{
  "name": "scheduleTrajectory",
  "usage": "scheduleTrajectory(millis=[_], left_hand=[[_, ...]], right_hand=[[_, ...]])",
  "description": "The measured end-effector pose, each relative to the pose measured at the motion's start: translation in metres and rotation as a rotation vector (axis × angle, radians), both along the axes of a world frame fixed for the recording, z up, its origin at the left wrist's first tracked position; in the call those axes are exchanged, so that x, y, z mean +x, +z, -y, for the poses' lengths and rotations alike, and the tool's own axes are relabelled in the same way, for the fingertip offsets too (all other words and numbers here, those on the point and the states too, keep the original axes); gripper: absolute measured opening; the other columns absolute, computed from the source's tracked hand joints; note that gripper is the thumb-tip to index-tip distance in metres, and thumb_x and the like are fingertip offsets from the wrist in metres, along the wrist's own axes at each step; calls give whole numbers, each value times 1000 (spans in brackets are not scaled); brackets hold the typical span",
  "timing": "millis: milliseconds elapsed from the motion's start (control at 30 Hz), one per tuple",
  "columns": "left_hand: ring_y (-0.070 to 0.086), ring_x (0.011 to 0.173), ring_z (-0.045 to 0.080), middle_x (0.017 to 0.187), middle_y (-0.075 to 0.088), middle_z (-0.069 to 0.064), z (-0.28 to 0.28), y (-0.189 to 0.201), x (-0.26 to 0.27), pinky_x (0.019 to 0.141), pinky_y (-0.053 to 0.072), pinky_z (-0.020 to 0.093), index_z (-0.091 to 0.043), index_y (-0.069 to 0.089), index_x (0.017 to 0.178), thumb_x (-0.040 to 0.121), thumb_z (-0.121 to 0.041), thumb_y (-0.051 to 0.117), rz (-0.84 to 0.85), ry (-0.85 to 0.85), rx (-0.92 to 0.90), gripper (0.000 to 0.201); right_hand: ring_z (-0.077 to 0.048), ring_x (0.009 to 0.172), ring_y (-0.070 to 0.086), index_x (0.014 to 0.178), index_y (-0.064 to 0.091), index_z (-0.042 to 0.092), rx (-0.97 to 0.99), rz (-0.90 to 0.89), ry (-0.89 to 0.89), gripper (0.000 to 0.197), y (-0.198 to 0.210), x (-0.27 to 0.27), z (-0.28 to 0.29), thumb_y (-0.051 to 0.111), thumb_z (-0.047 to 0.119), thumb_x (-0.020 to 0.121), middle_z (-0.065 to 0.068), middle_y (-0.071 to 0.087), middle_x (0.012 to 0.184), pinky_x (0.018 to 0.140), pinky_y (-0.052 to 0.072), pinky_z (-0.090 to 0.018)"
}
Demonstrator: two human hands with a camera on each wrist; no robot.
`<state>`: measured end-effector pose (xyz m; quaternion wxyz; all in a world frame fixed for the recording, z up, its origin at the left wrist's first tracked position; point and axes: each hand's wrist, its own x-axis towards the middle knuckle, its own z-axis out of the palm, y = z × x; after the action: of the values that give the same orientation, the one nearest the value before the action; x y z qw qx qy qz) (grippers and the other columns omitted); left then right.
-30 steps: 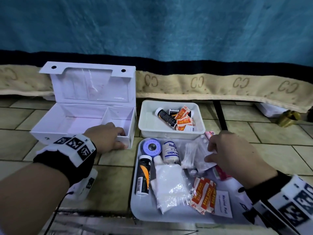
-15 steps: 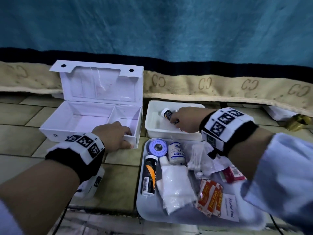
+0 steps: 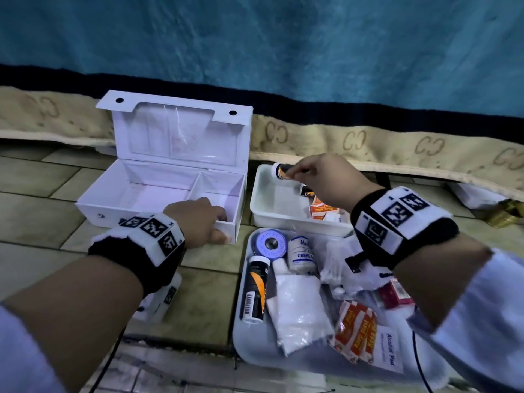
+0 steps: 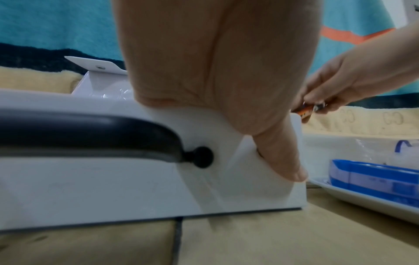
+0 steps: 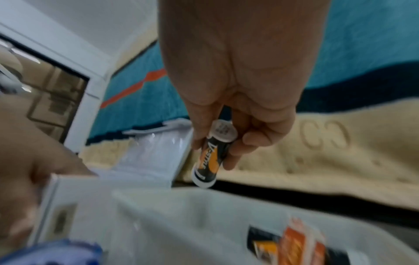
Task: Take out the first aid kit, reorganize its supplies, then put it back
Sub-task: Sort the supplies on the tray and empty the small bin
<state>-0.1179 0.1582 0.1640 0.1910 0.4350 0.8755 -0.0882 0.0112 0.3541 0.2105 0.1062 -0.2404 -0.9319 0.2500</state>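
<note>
The white first aid kit (image 3: 136,194) stands open on the tiled floor, lid upright, both compartments bare. My left hand (image 3: 198,219) grips its front right corner, fingers over the wall and thumb (image 4: 283,161) on the outside near the black handle (image 4: 90,129). My right hand (image 3: 295,173) pinches a black-and-orange tube (image 3: 279,171) with a white cap above the far left corner of the white tub (image 3: 272,205). In the right wrist view the tube (image 5: 209,157) hangs tilted from the fingertips (image 5: 229,161), clear of the tub.
The tub holds plaster packets (image 3: 321,208). A white tray (image 3: 249,341) in front carries a second tube (image 3: 255,290), blue tape roll (image 3: 269,242), crepe bandage (image 3: 302,252), gauze bag (image 3: 300,310), plasters (image 3: 354,327), alcohol pad (image 3: 390,350). A beige blanket edge (image 3: 397,148) runs behind.
My right hand left the tray, reached into the tub, took hold of the tube and lifted it up and to the left. The left hand stayed on the kit.
</note>
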Motion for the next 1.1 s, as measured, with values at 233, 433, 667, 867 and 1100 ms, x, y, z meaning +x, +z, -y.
scheduleTrajectory(millis=[233, 433, 667, 867, 1100], left_hand=[[54, 110, 22, 127, 45, 0, -1, 0, 2, 90, 45, 38, -34, 45, 129, 86, -58, 50, -18, -1, -1, 49], [53, 112, 22, 129, 45, 0, 1, -1, 2, 93, 45, 39, -34, 45, 129, 87, -57, 49, -27, 1, 0, 49], [53, 112, 22, 129, 44, 1, 1, -1, 2, 93, 44, 39, -33, 44, 130, 87, -58, 49, -25, 5, 5, 49], [52, 113, 22, 130, 44, 1, 1, -1, 2, 93, 44, 39, -33, 44, 131, 87, -59, 48, -22, 2, 1, 51], [52, 113, 23, 130, 44, 1, 0, -1, 1, 92, 44, 39, -33, 44, 130, 86, -59, 48, -22, 1, -6, 51]], right_hand=[[7, 48, 50, 104, 69, 29, 31, -38, -47, 23, 37, 68, 53, 66, 33, 81, 15, 55, 64, 44, 36, -9], [0, 67, 61, 100, 69, 37, 68, -11, -28, 23, 19, 112, 106, 67, 34, 77, 10, 70, 89, 60, 45, -12], [-8, 38, 54, 67, 64, 26, 251, 180, 85, 37, -38, 108, 153, 84, 31, 37, 5, 58, 75, 34, 33, -19], [-11, 28, 48, 76, 50, 23, 272, 169, -7, 63, -74, 103, 169, 88, 24, 26, -1, 67, 90, 41, 14, -20], [-8, 40, 55, 73, 61, 25, 224, 144, -6, 57, -84, 105, 164, 89, 18, 24, -1, 66, 100, 45, 16, -18]])
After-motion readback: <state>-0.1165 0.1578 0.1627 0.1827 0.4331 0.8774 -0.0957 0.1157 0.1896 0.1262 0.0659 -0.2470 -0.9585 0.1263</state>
